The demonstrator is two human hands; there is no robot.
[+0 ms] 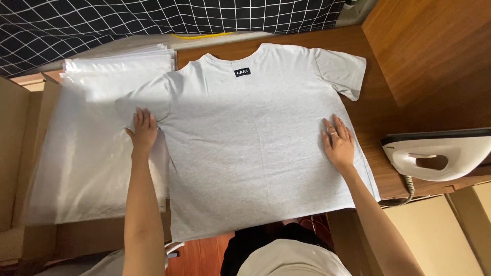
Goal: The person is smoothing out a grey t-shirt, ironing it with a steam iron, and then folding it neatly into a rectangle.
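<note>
At the far left we see a cardboard box point(13, 153) standing beside a stack of clear plastic bags point(87, 148), which lies on the table's left part. Our left hand point(143, 130) rests flat, fingers point(139, 116) stretched out and released, gripping nothing, at the shirt's left edge just under the left sleeve, where the cloth overlaps the bags. The grey T-shirt point(250, 148) lies spread out flat on the wooden table point(378, 122), neck away from us, with a small dark label at the collar; its hem hangs slightly over the near table edge. Our right hand point(338, 144) presses palm-down on the shirt's right side near the side seam, fingers open and released, a ring on one of them. Further right, a white iron point(440, 153) sits on the table's edge, well apart from the shirt. A dark checked cloth point(153, 18) runs along the far side.
</note>
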